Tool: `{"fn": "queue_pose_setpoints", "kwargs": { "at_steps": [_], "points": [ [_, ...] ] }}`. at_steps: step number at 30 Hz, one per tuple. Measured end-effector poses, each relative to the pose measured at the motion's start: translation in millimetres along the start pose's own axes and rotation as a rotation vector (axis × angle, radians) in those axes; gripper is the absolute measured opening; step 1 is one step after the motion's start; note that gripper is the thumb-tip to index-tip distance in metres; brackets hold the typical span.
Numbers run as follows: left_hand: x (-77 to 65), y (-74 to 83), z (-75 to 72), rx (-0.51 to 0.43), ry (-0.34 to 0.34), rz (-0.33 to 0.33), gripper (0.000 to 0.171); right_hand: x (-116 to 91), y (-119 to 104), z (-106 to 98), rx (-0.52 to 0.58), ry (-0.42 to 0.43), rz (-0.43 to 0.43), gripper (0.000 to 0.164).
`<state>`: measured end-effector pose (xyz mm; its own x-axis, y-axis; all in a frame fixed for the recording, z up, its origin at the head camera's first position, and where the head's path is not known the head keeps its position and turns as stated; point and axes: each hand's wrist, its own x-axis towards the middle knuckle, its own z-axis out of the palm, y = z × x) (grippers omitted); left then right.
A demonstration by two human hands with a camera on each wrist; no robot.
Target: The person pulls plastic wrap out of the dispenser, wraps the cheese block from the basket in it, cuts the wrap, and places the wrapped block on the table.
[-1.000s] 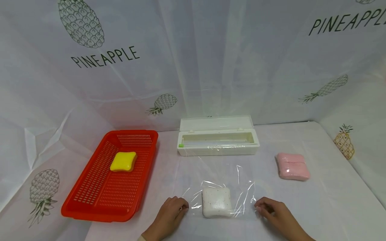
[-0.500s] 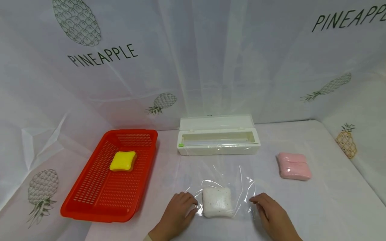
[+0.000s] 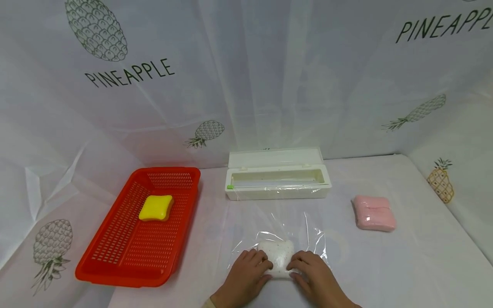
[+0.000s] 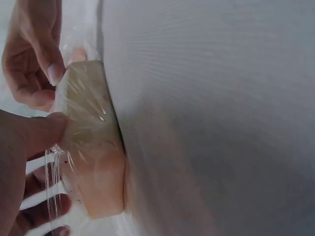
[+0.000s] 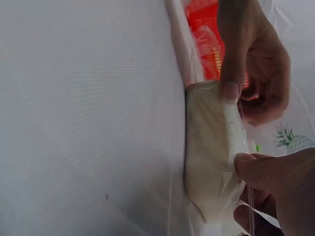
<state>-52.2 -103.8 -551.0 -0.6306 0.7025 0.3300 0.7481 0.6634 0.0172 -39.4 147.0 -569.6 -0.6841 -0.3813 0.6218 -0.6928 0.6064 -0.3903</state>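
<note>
A speckled white soap bar [image 3: 280, 253] lies at the front middle of the table, wrapped across its near side by clear cling film [image 4: 86, 93]. My left hand [image 3: 247, 276] is at the bar's left part, its curled fingers and thumb pinching the film against the top. From the right, my right hand [image 3: 316, 276] does likewise, thumb at the near upper edge [image 5: 246, 167] and fingers curled over the film. More of the film spreads flat and creased on the table behind the bar. The hands hide the bar's left and right edges in the head view.
A red basket [image 3: 175, 261] stands on the left with a yellow soap bar [image 3: 155, 208] in it. Behind the film sits a white cling film dispenser [image 3: 277, 194], lid raised. A pink wrapped soap bar [image 3: 373, 213] lies on the right. Pineapple-print cloth [image 3: 269, 85] rises behind the table.
Both hands have moved inward from the film's left and right edges onto the white soap bar, bringing the near edge of the film up over it. The other things stay in place.
</note>
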Motion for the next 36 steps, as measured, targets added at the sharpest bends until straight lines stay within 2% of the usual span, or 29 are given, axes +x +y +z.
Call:
{"fn": "queue_pose_setpoints", "kwargs": {
  "at_steps": [6,8,12,16,19,22,25,27,29,33,36],
  "points": [
    [-2.0,4.3,-4.1,0.173,0.000,0.110,0.042,2,1,1,-0.011,-0.016,0.009,0.031],
    [-2.7,4.3,-2.8,0.187,0.000,0.128,0.043,1,2,1,-0.020,-0.024,-0.019,0.036],
    [-2.8,3.4,-1.5,0.183,0.038,0.133,0.031,2,4,2,-0.065,-0.039,-0.090,0.047],
    [-0.8,3.6,-4.7,0.175,0.062,0.133,0.023,2,4,1,-0.098,-0.046,-0.109,0.039],
    [1.7,3.7,-8.5,0.154,0.078,0.124,0.025,5,2,-3,-0.094,-0.054,-0.069,0.035],
    [4.5,3.2,-12.8,0.156,0.096,0.100,0.033,11,-1,-10,-0.082,-0.072,0.007,0.034],
    [7.0,2.4,-16.2,0.205,0.094,0.083,0.051,19,-4,-17,-0.059,-0.074,0.066,0.034],
    [9.1,1.4,-16.5,0.243,0.092,0.074,0.057,24,-4,-21,-0.035,-0.063,0.084,0.033],
    [11.8,0.2,-15.6,0.265,0.106,0.070,0.053,30,-4,-24,-0.010,-0.051,0.085,0.033],
    [18.6,-3.8,-12.6,0.247,0.148,0.045,0.032,40,-2,-27,0.031,-0.048,0.101,0.035],
    [23.4,-7.1,-12.9,0.196,0.137,0.018,0.034,47,0,-29,0.033,-0.065,0.126,0.036]
  ]
}}
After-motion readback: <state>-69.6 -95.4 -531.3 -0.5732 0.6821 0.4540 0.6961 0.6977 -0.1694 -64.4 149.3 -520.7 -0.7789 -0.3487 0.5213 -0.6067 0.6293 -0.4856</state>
